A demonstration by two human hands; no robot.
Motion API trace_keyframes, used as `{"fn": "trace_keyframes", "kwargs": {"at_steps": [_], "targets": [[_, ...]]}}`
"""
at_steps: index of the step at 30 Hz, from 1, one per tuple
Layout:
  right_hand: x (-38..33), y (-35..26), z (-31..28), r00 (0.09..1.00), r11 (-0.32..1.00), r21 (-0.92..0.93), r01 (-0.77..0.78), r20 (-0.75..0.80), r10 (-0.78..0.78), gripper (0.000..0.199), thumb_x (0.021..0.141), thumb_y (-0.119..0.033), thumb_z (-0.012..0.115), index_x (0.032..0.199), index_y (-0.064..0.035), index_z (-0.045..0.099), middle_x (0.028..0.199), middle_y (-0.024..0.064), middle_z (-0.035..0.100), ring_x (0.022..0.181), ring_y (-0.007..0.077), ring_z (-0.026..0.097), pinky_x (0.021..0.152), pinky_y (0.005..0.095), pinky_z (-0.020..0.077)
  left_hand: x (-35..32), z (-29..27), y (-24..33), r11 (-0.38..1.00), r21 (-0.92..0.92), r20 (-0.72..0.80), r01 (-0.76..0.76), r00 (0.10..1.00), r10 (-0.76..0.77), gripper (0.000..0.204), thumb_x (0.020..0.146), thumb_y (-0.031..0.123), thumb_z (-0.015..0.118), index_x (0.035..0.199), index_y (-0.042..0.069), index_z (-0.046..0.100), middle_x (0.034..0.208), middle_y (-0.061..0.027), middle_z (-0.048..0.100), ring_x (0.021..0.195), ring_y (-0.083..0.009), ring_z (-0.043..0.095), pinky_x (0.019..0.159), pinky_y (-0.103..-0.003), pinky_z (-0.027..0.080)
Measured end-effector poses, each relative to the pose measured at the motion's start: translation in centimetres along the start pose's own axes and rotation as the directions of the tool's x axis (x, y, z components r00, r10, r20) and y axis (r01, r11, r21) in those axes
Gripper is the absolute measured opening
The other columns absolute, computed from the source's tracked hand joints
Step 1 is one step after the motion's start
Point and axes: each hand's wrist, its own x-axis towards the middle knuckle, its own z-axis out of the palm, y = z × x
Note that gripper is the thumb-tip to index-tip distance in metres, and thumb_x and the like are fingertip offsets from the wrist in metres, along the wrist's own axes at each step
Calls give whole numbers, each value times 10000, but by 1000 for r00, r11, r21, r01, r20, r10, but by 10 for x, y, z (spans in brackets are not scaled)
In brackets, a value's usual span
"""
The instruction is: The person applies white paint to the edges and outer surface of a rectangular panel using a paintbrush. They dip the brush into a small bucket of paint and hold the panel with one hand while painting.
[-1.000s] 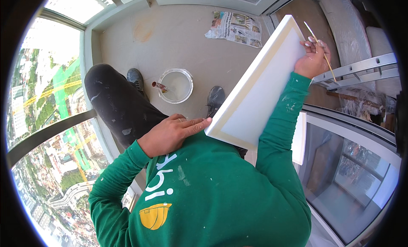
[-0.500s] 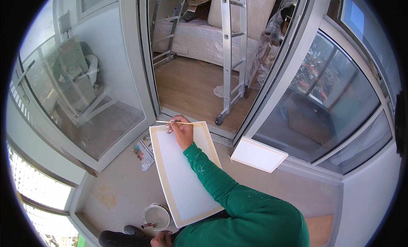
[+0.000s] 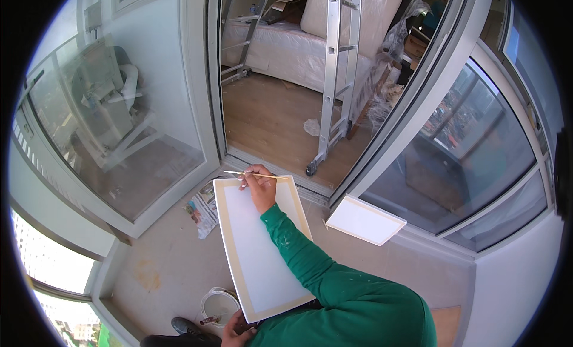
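Note:
A white panel [image 3: 256, 245] with tan taped borders slants away from my lap, its front end against my body. Near its far edge my right hand [image 3: 261, 184] pinches a thin paintbrush [image 3: 276, 177], which lies almost level across the fingers. Pale smears mark the fingertips. My left hand [image 3: 236, 331] is curled at the panel's lower left corner, fingers against the edge; part of it is hidden. Just beyond that hand stands a white bucket [image 3: 221, 299] with pale contents, and a brush handle [image 3: 209, 320] juts over its rim.
A second white panel [image 3: 365, 220] leans by the sliding door's frame on the right. Newspaper [image 3: 203, 211] lies on the floor at the left. Beyond the threshold stands an aluminium ladder [image 3: 331, 78], with a plastic-wrapped mattress [image 3: 280, 51] behind. A glass door [image 3: 107, 138] stands at the left.
My left hand has moved up and right to the panel's corner. The right hand and brush stay near the far edge. The view has shifted slightly.

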Motion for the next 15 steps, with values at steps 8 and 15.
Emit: {"fn": "trace_keyframes", "kwargs": {"at_steps": [8, 15], "targets": [[12, 37, 5, 996, 998, -5, -57, -67, 57, 34, 1024, -11, 599, 1039, 11, 621, 939, 118, 689, 757, 159, 682, 664, 329, 596, 30, -17, -2, 980, -3, 38, 199, 979, -198, 809, 879, 35, 793, 1581, -10, 393, 1462, -181, 600, 1338, -290, 588, 1161, -444, 449], [13, 45, 8, 998, 998, 55, 3, -70, 1, 46, 1026, -11, 596, 1061, 5, 621, 1008, 113, 683, 803, 174, 698, 673, 327, 601, 43, -21, -32, 989, -131, 12, 71, 997, -70, 750, 935, 210, 807, 1575, 190, 415, 1468, -144, 613, 1259, -447, 643, 1131, -553, 488]]}}
